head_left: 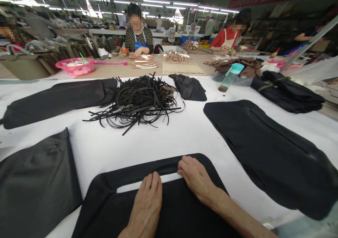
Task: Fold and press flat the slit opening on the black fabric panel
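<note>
A black fabric piece (111,202) with a long slot cut through it lies on the white table right in front of me. My left hand (146,204) rests flat on it, fingers stretched toward the slot's lower edge. My right hand (195,178) lies flat beside it, fingertips on the folded upper strip at the slot's right end. Neither hand holds anything. A tangled pile of black straps (137,102) sits further back at the middle of the table.
Stacks of black fabric pieces lie at the left (55,100), lower left (34,185) and right (271,153). A teal-capped bottle (229,77) and a pink basin (76,67) stand further back. Two people work at the far side of the table.
</note>
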The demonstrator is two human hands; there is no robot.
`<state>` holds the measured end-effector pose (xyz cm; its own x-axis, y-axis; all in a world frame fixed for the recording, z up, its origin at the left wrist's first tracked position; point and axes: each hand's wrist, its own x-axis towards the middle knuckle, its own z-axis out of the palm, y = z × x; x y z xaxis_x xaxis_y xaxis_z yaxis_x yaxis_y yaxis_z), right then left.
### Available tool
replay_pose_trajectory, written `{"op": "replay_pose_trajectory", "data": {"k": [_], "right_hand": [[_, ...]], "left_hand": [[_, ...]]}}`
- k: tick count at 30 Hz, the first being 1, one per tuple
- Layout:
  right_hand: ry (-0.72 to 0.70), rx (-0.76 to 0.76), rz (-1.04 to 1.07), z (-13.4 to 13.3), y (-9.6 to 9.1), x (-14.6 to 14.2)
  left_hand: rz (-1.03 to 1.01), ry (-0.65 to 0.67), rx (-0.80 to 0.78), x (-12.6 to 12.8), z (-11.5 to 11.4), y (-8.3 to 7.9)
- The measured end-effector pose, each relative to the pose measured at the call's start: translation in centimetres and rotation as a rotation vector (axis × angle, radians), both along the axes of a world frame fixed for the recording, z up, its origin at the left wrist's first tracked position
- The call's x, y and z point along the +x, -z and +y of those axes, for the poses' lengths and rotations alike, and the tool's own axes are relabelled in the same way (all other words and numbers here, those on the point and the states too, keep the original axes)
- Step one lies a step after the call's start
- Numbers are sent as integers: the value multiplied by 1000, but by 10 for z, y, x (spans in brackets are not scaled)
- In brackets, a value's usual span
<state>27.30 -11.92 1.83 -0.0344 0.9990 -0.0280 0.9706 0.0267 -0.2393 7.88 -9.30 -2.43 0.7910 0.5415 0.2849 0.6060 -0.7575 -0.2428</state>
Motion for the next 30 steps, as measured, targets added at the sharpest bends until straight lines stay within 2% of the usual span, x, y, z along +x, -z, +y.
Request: {"op": "replay_pose_trajectory", "data": {"k": [5, 14, 19, 23, 30], "right_hand": [[70, -155, -37, 11, -7, -4], [106, -218, -60, 21, -11, -9], [108, -211, -37, 24, -6, -7], [56, -183, 9, 19, -7, 3], [-52, -76, 115, 0, -4, 27]], "left_hand": [[71, -36, -9, 3, -4, -2], [142, -34, -53, 6, -8, -20], [124, -59, -120, 14, -6, -15], [109, -89, -119, 21, -5, -11], [149, -95, -111, 23, -7, -18]]}}
